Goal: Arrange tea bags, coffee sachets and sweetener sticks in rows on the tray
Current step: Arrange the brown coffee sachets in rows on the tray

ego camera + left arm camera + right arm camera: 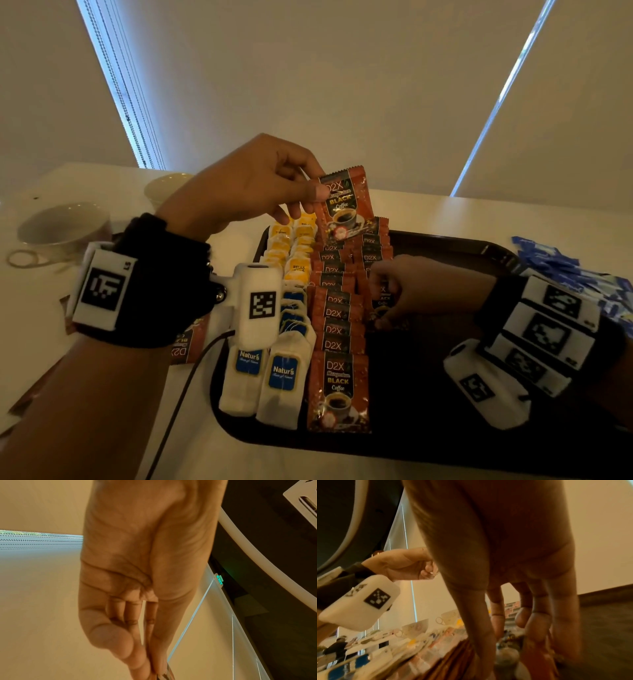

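left hand [260,178]: pinching raised red foil coffee sachet [344,202]
right hand [414,291]: gripping sachet in second row [383,301]
tip: overlap evenly, edges parallel, on dark plastic tray [445,394]

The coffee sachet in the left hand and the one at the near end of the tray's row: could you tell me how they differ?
The held sachet hangs upright in the air, pinched by the left hand; the near sachet lies flat on the tray. The held one hangs free, the near one closes a row. Both are red-brown D2X Black Coffee packs.

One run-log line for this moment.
left hand: pinches raised coffee sachet | right hand: on second sachet row, tray | sweetener sticks: off tray
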Action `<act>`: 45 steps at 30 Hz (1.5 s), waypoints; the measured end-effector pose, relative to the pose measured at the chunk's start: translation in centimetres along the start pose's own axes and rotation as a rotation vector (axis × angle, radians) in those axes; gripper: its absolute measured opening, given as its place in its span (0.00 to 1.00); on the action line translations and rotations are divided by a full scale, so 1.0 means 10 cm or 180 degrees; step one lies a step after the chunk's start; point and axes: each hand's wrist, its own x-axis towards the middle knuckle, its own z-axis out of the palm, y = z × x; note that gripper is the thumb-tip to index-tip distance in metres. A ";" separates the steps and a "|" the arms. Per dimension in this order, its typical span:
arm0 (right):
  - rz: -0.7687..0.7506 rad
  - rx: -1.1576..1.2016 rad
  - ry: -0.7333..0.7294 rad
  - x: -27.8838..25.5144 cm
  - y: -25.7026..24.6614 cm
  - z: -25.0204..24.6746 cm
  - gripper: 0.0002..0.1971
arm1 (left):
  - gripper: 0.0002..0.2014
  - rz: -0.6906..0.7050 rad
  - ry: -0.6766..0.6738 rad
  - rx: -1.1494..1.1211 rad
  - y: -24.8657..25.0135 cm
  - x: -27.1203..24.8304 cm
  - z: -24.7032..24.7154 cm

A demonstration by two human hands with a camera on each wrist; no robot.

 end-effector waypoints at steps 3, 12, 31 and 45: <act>-0.0095 0.0360 0.0595 -0.07 0.02 -0.11 0.09 | 0.04 -0.0003 -0.0204 0.0093 0.00 -0.01 0.00; -0.0617 0.2431 0.1937 -0.34 -0.18 -0.08 0.04 | 0.02 0.0024 -0.0539 0.0259 0.04 0.00 0.14; 0.1263 0.2495 0.0511 -0.36 0.33 0.14 0.05 | 0.11 -0.0024 0.0036 0.0053 0.07 -0.09 -0.09; 0.1204 0.1698 0.0113 -0.17 0.24 0.14 0.06 | 0.10 -0.0032 0.0028 0.0057 0.07 -0.09 -0.13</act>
